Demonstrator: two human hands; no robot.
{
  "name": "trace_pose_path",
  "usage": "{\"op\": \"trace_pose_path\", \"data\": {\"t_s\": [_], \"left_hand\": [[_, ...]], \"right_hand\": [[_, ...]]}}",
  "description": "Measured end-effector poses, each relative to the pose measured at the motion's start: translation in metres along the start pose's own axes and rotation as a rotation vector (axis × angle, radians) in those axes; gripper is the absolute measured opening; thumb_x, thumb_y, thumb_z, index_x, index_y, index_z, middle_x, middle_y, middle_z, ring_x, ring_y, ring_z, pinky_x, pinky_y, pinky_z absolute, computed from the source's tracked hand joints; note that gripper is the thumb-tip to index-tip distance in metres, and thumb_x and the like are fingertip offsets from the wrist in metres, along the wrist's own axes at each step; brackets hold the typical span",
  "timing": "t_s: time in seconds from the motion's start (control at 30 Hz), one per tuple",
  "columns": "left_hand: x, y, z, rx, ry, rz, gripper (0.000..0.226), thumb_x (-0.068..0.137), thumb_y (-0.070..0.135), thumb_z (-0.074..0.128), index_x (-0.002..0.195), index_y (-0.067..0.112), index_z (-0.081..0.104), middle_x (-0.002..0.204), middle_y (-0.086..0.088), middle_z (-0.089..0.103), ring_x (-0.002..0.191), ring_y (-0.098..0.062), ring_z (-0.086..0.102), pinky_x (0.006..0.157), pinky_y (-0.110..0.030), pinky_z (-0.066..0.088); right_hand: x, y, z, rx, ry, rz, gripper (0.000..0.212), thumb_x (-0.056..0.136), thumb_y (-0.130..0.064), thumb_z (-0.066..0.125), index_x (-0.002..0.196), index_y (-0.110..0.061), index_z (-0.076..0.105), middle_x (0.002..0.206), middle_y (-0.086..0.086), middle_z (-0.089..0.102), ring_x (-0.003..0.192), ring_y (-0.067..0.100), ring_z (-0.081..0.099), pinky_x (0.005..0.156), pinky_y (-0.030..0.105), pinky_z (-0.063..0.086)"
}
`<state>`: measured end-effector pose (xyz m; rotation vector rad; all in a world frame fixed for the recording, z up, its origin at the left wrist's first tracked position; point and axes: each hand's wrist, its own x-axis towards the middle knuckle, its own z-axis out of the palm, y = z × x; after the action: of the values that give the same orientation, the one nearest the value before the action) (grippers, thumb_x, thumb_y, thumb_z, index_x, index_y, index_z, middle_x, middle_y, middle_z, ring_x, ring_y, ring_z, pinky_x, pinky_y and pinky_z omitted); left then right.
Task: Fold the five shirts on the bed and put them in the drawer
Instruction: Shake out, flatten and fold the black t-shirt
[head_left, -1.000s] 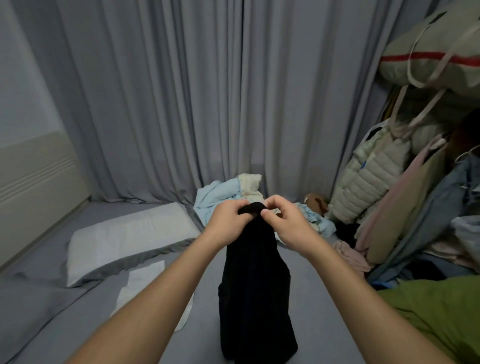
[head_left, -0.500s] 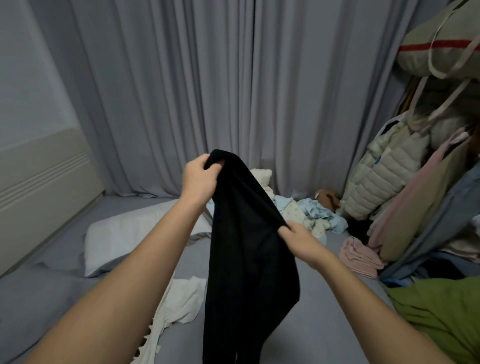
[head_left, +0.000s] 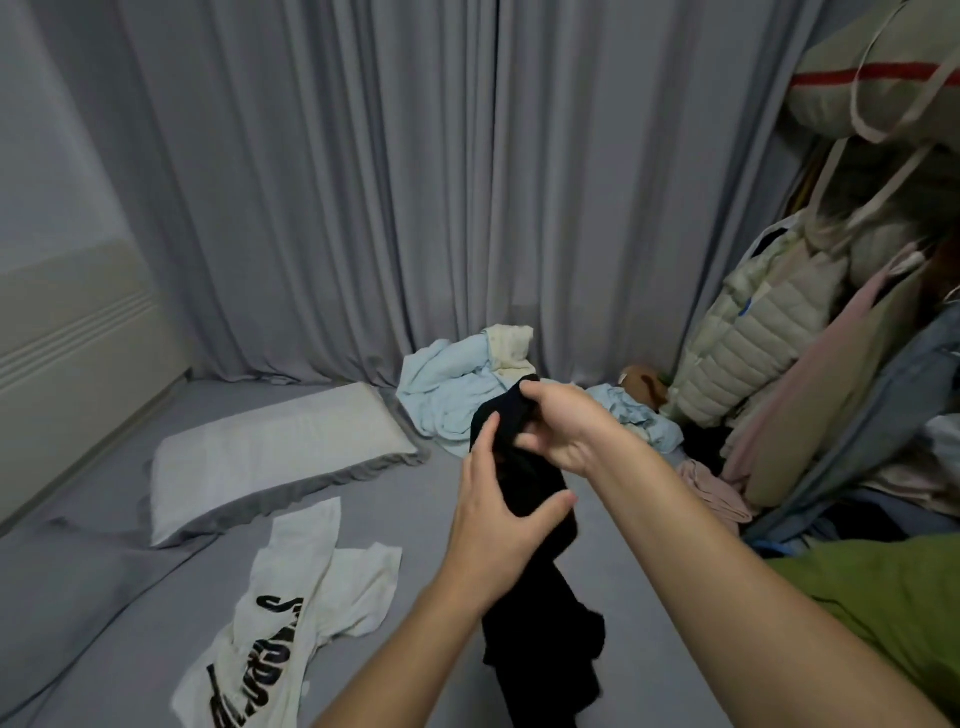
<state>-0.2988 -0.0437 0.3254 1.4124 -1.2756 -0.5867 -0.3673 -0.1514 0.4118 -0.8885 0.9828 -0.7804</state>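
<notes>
Black shirt (head_left: 524, 483) bunched and held up over the grey bed (head_left: 415, 519), lower end hanging toward the sheet. Right hand (head_left: 563, 431) pinches its top edge, fingers closed on the cloth. Left hand (head_left: 498, 525) half-open, thumb and fingers cupped around the shirt's middle. White shirt (head_left: 291, 608) lies crumpled on the bed to the left, black block lettering across it (creased and sideways, not readable). Pillow (head_left: 275, 452) beyond it. Pale blue clothes (head_left: 447, 389) heaped by the curtain (head_left: 415, 182).
</notes>
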Motion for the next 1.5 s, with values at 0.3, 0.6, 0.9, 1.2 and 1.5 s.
{"op": "trace_pose_path", "data": {"t_s": [0.3, 0.6, 0.9, 1.2, 1.5], "left_hand": [[0.05, -0.001, -0.018, -0.187, 0.1, -0.135, 0.053, 0.081, -0.013, 0.051, 0.107, 0.032, 0.062, 0.088, 0.0, 0.068, 0.084, -0.017, 0.065, 0.077, -0.019, 0.051], [0.098, 0.034, -0.051, -0.173, 0.097, -0.007, 0.02, 0.093, 0.004, 0.061, 0.094, 0.021, 0.071, 0.094, 0.001, 0.075, 0.087, -0.007, 0.068, 0.082, -0.024, 0.052], [0.101, 0.041, -0.032, 0.072, 0.0, 0.064, 0.018, 0.094, 0.016, 0.061, 0.109, 0.023, 0.067, 0.091, 0.005, 0.063, 0.072, -0.008, 0.055, 0.069, -0.015, 0.043], [0.063, 0.003, -0.002, -0.026, -0.213, 0.018, 0.051, 0.075, 0.029, 0.069, 0.125, 0.032, 0.058, 0.111, 0.017, 0.069, 0.108, -0.003, 0.063, 0.086, -0.017, 0.05], [0.096, 0.024, -0.016, -0.619, -0.021, -0.204, 0.02, 0.096, 0.01, 0.058, 0.111, 0.018, 0.068, 0.107, -0.007, 0.074, 0.098, -0.022, 0.071, 0.071, -0.032, 0.057]], "right_hand": [[-0.008, 0.001, -0.028, 0.042, -0.015, -0.156, 0.018, 0.101, -0.021, 0.054, 0.094, -0.006, 0.06, 0.083, 0.012, 0.074, 0.076, 0.021, 0.074, 0.059, 0.032, 0.059], [-0.013, 0.013, -0.06, 0.032, -0.172, -0.243, 0.05, 0.086, 0.002, 0.069, 0.127, -0.019, 0.049, 0.082, 0.012, 0.062, 0.072, 0.022, 0.062, 0.072, 0.034, 0.058], [-0.023, -0.004, -0.046, 0.16, -0.191, -0.382, 0.031, 0.096, 0.006, 0.049, 0.119, -0.006, 0.066, 0.095, 0.012, 0.071, 0.079, 0.019, 0.07, 0.072, 0.025, 0.057], [-0.02, -0.009, -0.039, 0.065, -0.273, -0.415, 0.032, 0.094, 0.006, 0.05, 0.117, -0.009, 0.067, 0.101, 0.014, 0.07, 0.095, 0.023, 0.07, 0.094, 0.032, 0.054], [0.012, 0.044, -0.098, -0.704, 0.003, -0.424, 0.074, 0.079, -0.028, 0.077, 0.144, -0.028, 0.041, 0.14, -0.013, 0.046, 0.13, 0.007, 0.044, 0.102, 0.028, 0.041]]}}
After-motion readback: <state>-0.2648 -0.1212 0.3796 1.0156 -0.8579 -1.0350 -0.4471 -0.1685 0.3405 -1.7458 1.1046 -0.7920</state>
